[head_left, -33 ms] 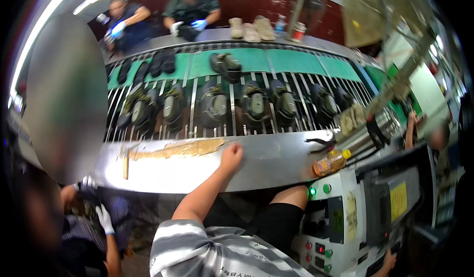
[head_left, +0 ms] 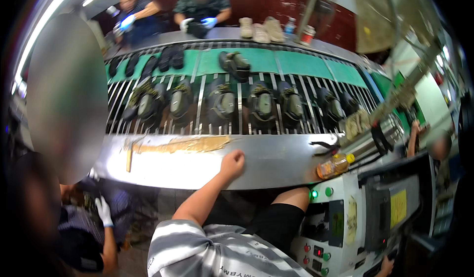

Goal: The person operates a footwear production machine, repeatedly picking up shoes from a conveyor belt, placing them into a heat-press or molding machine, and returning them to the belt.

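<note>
My left hand [head_left: 232, 164] rests on the metal ledge [head_left: 276, 161] with its fingers curled into a loose fist; nothing shows in it. Just beyond its knuckles, strips of brown tape [head_left: 192, 144] lie stuck along the ledge. At the lower right edge, what looks like my right hand [head_left: 386, 267] is beside the dark side of a control box; its fingers are partly hidden. Across the slatted conveyor [head_left: 200, 110] stands a row of dark sandals [head_left: 261, 101] with olive insoles. Another sandal pair [head_left: 235, 64] sits on the green strip behind them.
A bottle of amber drink [head_left: 335, 166] lies on the ledge's right end, near black-handled pliers [head_left: 326, 148]. The control box [head_left: 323, 222] with lit buttons stands right of my legs. Two people [head_left: 201, 10] work across the conveyor; a gloved co-worker's hand [head_left: 103, 212] is at lower left.
The view has shifted slightly, so the conveyor and sandals appear a little farther right. My left hand stays in a fist on the ledge.
</note>
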Action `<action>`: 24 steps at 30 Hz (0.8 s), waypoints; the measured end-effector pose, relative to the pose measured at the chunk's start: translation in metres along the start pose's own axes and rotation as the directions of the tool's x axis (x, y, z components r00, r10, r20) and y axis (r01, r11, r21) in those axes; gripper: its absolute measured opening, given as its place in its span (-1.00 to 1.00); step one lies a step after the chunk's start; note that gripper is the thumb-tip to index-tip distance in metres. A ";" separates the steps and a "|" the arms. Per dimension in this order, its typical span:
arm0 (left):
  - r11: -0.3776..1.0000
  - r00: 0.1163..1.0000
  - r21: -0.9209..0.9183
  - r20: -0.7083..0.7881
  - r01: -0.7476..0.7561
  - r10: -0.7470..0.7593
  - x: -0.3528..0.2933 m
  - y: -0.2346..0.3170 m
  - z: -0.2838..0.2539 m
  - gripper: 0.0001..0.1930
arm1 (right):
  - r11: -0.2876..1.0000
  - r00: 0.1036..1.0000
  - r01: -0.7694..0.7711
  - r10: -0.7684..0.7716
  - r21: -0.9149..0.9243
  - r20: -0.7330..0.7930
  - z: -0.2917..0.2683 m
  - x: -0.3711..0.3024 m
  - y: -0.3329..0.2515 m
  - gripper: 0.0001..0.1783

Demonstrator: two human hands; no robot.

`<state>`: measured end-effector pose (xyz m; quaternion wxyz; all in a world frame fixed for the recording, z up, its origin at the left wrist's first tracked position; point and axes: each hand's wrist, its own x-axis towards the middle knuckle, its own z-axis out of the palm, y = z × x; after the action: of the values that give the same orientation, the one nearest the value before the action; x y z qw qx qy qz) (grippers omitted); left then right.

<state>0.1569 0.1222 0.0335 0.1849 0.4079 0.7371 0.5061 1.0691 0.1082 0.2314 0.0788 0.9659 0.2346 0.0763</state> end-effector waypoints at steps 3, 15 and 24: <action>0.998 1.000 -0.050 0.002 0.027 -0.027 -0.066 -0.027 -0.050 -0.84 | 1.000 0.996 0.008 -0.008 0.003 0.093 0.002 0.010 -0.031 -0.06; 0.989 0.987 -0.025 0.070 0.145 -0.143 -0.069 -0.009 -0.082 -0.83 | 0.974 0.993 0.058 -0.078 0.221 0.085 -0.015 -0.020 -0.049 -0.08; 0.960 0.972 -0.158 0.078 0.230 -0.220 -0.057 -0.049 -0.063 -0.82 | 0.879 0.987 0.065 -0.125 0.473 0.097 0.005 0.028 0.049 -0.09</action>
<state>0.1271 0.0321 0.0082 0.2965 0.3197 0.7280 0.5290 1.1158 0.0775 0.2390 -0.1384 0.9465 0.2878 -0.0470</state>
